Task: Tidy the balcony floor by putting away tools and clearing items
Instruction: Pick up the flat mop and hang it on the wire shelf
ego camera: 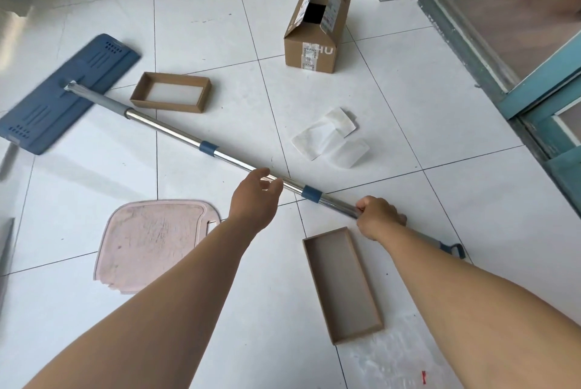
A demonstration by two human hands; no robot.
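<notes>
While the right hand [379,215] grips the mop pole [176,131] near its end, the left hand [256,197] hovers over it, fingers loosely spread.

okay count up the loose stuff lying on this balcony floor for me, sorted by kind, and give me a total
Mop: 1
Tall cardboard box, flaps open: 1
Shallow cardboard trays: 2
Pink cutting board: 1
White paper pieces, overlapping: about 3
Total: about 8

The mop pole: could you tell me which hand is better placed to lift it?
Right. The right hand already grips the mop pole near its end; the left hand is only reaching, fingers open.
</notes>
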